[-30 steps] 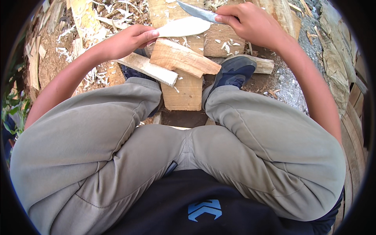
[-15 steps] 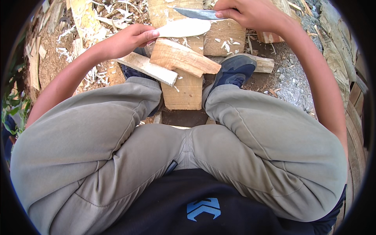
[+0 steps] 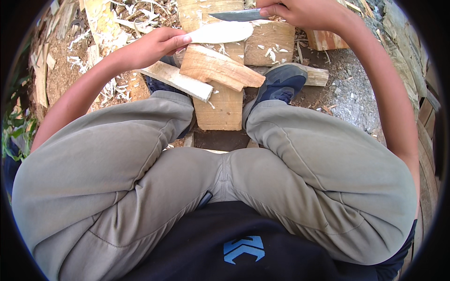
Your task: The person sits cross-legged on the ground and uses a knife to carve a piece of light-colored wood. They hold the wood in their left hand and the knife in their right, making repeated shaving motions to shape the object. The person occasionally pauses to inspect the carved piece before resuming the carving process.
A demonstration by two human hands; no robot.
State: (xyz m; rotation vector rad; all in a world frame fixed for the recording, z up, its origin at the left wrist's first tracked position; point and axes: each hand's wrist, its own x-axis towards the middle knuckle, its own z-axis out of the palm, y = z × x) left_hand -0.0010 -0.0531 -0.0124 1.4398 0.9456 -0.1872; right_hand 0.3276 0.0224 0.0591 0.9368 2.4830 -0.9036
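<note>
knife (image 3: 239,15) and right hand (image 3: 300,11) have shifted since the earlier frame: the blade, which slanted down toward the hand, now lies nearly level and tips slightly up toward it, with the hand nearer the upper edge. left hand (image 3: 161,44) and white wooden paddle (image 3: 222,32) stay almost as they were. no lettering can be read on the wood or the blade; the dark shirt (image 3: 183,253) carries a blue angular mark (image 3: 243,249).

the left arm reaches forward and inward, its hand clamped on the narrow end of the paddle, thumb on top. the right arm bends around the right knee, and its hand is closed on the knife's handle, the blade pointing left. the two hands are well apart. the paddle lies crosswise between them, just beyond the brown split piece (image 3: 220,68) and the pale strip (image 3: 178,80), above the upright board (image 3: 218,114).

the right hand is partly cut off by the upper edge and hides the handle. the left fingers are mostly out of sight under the paddle's end. whether the blade touches the paddle is hard to make out. the left shoe (image 3: 159,85) is largely covered by the strip and trousers (image 3: 93,159).
</note>
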